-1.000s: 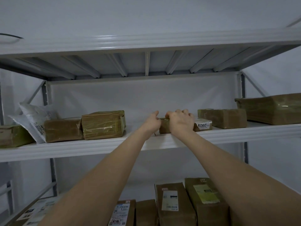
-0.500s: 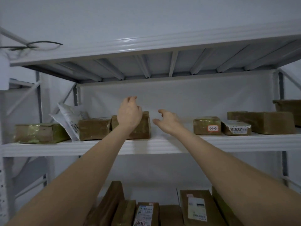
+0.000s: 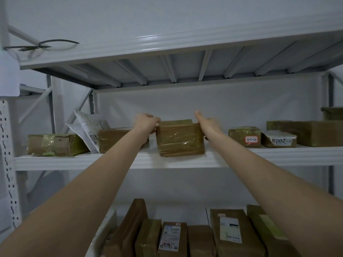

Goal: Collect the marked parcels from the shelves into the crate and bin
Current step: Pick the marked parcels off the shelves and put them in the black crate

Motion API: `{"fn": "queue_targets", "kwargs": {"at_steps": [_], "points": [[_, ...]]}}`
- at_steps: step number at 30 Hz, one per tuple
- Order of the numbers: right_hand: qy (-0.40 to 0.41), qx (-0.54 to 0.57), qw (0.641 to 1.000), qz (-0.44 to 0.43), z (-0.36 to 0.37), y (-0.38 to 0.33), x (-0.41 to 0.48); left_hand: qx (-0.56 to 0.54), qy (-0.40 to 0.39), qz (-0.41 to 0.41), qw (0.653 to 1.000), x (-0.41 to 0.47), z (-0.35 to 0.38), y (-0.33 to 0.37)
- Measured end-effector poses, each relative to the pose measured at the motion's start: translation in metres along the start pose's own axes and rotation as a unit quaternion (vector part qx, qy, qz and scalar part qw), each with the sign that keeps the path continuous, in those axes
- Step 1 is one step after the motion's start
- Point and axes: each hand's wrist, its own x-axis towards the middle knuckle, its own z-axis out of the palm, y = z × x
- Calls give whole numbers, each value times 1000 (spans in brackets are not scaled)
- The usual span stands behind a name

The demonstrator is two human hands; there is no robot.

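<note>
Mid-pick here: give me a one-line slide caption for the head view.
Left hand and right hand hold a taped brown parcel from either side on the white shelf.
</note>
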Motion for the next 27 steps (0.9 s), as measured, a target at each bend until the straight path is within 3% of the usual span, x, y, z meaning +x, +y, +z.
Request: {"fn": "queue_targets", "kwargs": {"at_steps": [4, 13, 21, 27], "points": [[-20, 25, 999, 23, -25, 6, -1, -23, -87, -74, 993, -19, 6, 0], [-130, -8, 989, 62, -45, 7, -37, -79, -115, -44, 989, -49, 4, -2], [-40, -43, 995, -81, -46, 28, -68, -121, -111, -13, 986, -102, -2, -7], [-46, 177, 983, 13, -54, 32, -91, -141, -86, -27, 986, -131, -9, -19]]}}
